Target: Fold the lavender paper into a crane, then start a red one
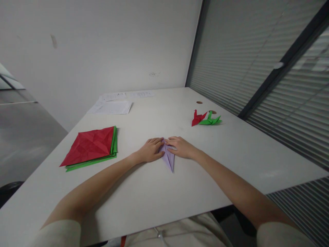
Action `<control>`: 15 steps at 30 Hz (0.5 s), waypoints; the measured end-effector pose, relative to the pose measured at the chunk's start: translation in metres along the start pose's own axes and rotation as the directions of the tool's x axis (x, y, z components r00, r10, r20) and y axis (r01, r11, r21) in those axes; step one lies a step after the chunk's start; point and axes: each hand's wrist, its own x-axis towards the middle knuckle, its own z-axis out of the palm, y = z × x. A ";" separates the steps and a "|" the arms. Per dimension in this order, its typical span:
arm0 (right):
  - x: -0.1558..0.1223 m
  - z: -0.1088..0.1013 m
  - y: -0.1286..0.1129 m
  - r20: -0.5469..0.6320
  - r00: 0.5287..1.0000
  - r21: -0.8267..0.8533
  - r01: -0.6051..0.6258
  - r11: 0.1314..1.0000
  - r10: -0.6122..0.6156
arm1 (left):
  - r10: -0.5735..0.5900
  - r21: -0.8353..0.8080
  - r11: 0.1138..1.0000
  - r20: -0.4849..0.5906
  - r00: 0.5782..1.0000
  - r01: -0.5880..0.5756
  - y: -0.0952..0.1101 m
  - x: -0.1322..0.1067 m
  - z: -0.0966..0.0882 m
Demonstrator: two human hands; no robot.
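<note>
A lavender sheet of origami paper (pixel 169 158), folded into a narrow kite shape, lies on the white table with its long point toward me. My left hand (pixel 151 150) grips its left side, fingertips at the top end and thumb on the left edge. From the right, my right hand (pixel 181 146) holds the upper part, fingers bent over the paper. Both hands' fingertips nearly meet at the far end and cover that part. Center creases show on the uncovered lower half.
A stack of red origami paper (pixel 89 145) over green sheets (pixel 114 145) lies at left. A red folded crane (pixel 197 118) and a green folded crane (pixel 211 120) stand at back right. Printed papers (pixel 113 107) rest at back left. Window blinds (pixel 246 58) border the table's right side.
</note>
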 end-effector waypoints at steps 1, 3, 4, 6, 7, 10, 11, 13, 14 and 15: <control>0.000 0.000 0.001 0.006 1.000 0.008 -0.002 1.000 0.002 | -0.004 -0.003 1.000 0.005 1.000 0.004 -0.001 0.000 0.000; -0.001 0.000 0.001 0.012 1.000 0.020 -0.007 1.000 0.007 | -0.007 -0.006 1.000 0.013 1.000 0.007 -0.002 0.000 0.001; -0.001 0.000 0.002 0.012 1.000 0.023 -0.009 1.000 0.009 | -0.006 -0.005 1.000 0.014 1.000 0.006 -0.003 0.000 0.001; -0.001 0.000 0.002 0.014 1.000 0.027 -0.009 1.000 0.008 | 0.001 0.000 1.000 0.008 1.000 -0.001 -0.003 0.000 0.002; -0.001 0.000 0.002 0.014 1.000 0.028 -0.007 1.000 0.007 | 0.007 0.004 1.000 0.000 1.000 -0.007 -0.003 0.000 0.003; -0.001 0.000 0.002 0.010 1.000 0.037 -0.009 0.999 0.008 | 0.031 0.013 0.999 -0.025 0.999 -0.030 -0.002 -0.001 0.002; -0.001 0.000 0.002 0.005 1.000 0.045 -0.010 0.999 0.010 | 0.039 0.011 0.999 -0.031 0.999 -0.039 -0.002 -0.002 0.001; -0.001 0.000 0.003 -0.010 1.000 0.074 -0.005 0.997 0.006 | 0.058 -0.003 0.998 -0.038 0.998 -0.058 -0.001 -0.002 0.000; -0.001 0.000 0.004 -0.025 1.000 0.095 -0.001 0.996 0.003 | 0.066 -0.010 0.998 -0.038 0.997 -0.066 0.000 -0.002 -0.001; -0.001 0.000 0.005 -0.044 0.999 0.119 0.005 0.993 0.000 | 0.074 -0.015 0.997 -0.035 0.997 -0.075 0.000 -0.002 -0.002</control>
